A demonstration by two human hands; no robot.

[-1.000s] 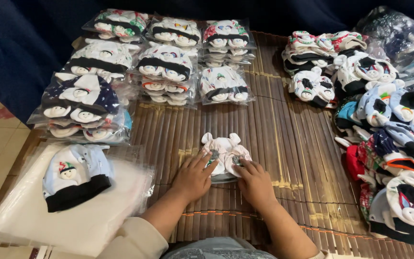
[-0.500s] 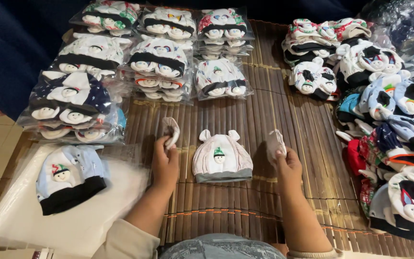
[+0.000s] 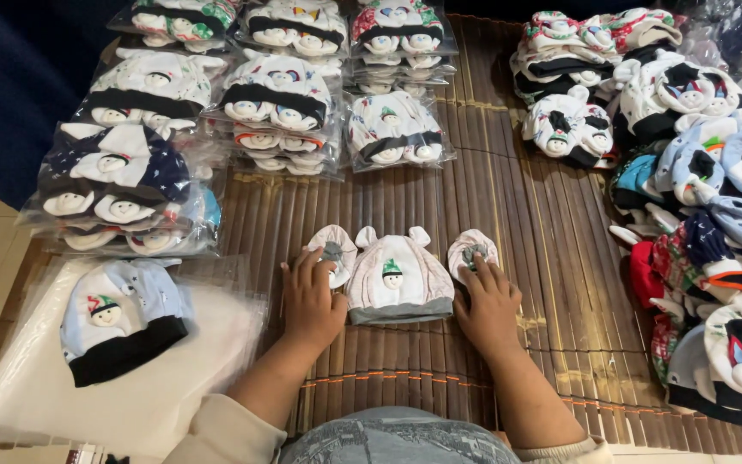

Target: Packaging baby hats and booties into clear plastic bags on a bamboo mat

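The left hand (image 3: 313, 301) lies flat and open, fingers pressing a small pink mitten (image 3: 333, 252); the right hand (image 3: 489, 305) is likewise open and flat on a second mitten (image 3: 472, 250). Between them a pink baby hat (image 3: 399, 279) with ears rests near the bamboo mat's (image 3: 526, 223) front edge. Bagged hats (image 3: 281, 94) line the far edge, loose hats (image 3: 706, 172) the right, and a blue hat (image 3: 122, 318) lies on plastic bags (image 3: 156, 395) off the left edge.

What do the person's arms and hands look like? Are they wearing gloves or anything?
No gloves: the left hand and right hand are bare, with no rings or watch that I can see. Both forearms are bare too. Cream-coloured sleeves are pushed up near the elbows, at the bottom of the picture.
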